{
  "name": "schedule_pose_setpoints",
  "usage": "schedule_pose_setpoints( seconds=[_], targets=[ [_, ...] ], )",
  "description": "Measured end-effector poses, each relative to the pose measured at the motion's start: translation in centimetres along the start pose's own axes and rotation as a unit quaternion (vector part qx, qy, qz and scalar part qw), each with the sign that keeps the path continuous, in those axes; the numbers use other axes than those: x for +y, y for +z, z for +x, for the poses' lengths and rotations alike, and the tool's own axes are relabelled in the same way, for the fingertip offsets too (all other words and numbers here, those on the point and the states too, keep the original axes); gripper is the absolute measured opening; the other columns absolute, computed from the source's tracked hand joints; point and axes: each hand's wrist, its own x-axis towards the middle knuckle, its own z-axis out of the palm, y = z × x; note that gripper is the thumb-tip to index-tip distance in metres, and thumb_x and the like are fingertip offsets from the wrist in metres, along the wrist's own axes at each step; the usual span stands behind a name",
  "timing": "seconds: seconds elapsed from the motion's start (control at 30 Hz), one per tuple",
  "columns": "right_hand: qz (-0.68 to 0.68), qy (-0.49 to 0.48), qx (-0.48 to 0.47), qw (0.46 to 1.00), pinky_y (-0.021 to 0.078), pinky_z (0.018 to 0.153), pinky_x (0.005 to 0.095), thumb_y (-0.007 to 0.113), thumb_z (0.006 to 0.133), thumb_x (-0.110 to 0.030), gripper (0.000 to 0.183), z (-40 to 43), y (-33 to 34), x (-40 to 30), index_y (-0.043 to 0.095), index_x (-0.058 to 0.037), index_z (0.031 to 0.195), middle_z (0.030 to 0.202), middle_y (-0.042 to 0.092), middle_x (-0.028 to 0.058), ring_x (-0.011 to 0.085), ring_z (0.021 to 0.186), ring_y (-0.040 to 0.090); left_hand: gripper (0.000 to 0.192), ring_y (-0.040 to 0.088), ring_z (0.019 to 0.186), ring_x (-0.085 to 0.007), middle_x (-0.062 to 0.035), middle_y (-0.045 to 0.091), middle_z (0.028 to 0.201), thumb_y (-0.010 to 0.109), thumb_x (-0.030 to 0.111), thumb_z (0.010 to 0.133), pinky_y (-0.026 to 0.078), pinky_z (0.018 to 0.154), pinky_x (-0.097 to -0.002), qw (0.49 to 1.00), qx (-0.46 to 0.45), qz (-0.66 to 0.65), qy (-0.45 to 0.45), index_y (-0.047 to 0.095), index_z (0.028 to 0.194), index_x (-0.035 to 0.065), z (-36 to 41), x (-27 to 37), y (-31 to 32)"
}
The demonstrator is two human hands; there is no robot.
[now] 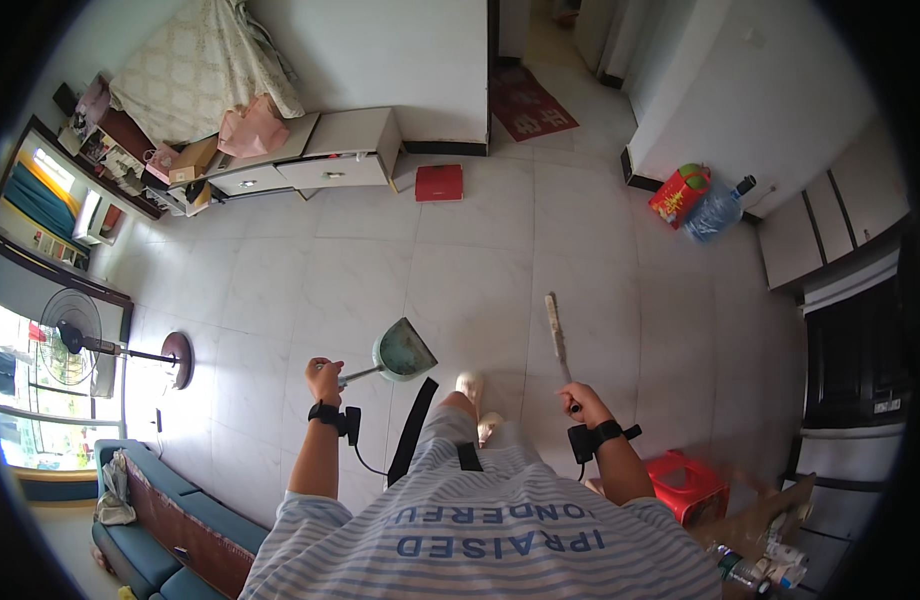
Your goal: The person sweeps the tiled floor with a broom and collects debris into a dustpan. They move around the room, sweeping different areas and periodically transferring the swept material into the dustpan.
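My left hand [325,380] grips the handle of a long-handled dustpan. The dustpan's scoop [404,351] is pale green and scuffed, and it sits to the right of that hand, left of my feet. In my right hand [584,403] is the handle of a broom [555,330] with a narrow, light-coloured head pointing forward over the floor tiles. Whether the broom head touches the floor I cannot tell. Both wrists wear black straps with small devices. Between the two tools, my light shoes [471,385] stand on the pale tiled floor [475,292].
A pedestal fan [177,360] and a blue sofa [148,559] are at left. Ahead stand a low cabinet [355,142] and a red flat box [439,183]. A red bag [680,196] and water bottle [715,214] are front right; a red plastic stool [685,484] is close right.
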Motion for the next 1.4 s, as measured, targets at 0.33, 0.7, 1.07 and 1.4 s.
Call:
schedule_pose_setpoints(
  seconds=[0.33,0.7,1.07,1.4],
  targets=[
    [0.078,0.177,-0.100,0.976,0.0304,0.031,0.0141,0.051,0.083,-0.005,0.031,5.9,3.1,-14.4,0.033,-0.0137,0.059,0.047,0.037,-0.0048,0.0024,0.035,0.032,0.013,0.059,0.078,-0.0156,-0.0082,0.066,0.082,0.050,0.007,0.072,0.040,0.048,-0.0316,0.996,0.010,-0.085,-0.029,0.049,0.084,0.0115,9.9,6.9,8.2],
    [-0.110,0.065,-0.038,0.991,0.0340,0.036,0.0212,0.053,0.079,-0.002,0.021,13.3,14.1,-30.5,0.042,-0.0055,0.062,0.052,0.045,0.0026,0.0099,0.039,0.042,0.017,0.053,0.057,-0.0138,-0.0048,0.058,0.068,0.065,0.004,0.064,0.039,0.039,-0.0273,0.996,0.027,-0.081,-0.026,0.054,0.076,0.0086,19.1,15.1,16.8],
    [-0.403,-0.029,-0.043,0.914,0.0364,0.038,0.0305,0.054,0.078,-0.009,0.017,28.9,17.3,-50.4,0.050,-0.0006,0.064,0.050,0.047,0.0086,0.0172,0.039,0.045,0.009,0.052,0.057,-0.0115,-0.0087,0.065,0.075,0.049,0.005,0.071,0.035,0.041,-0.0245,0.972,0.137,-0.164,-0.100,0.052,0.079,0.0078,20.2,21.2,27.9],
    [-0.697,-0.179,-0.010,0.694,0.0472,0.059,0.0420,0.044,0.089,-0.022,0.022,40.9,10.1,-60.4,0.052,-0.0023,0.095,0.081,0.060,0.0186,0.0364,0.068,0.058,0.011,0.054,0.061,-0.0123,-0.0061,0.064,0.074,0.051,0.007,0.072,0.040,0.047,-0.0260,0.953,0.199,-0.174,-0.144,0.051,0.082,0.0115,21.1,23.9,41.5]
  ],
)
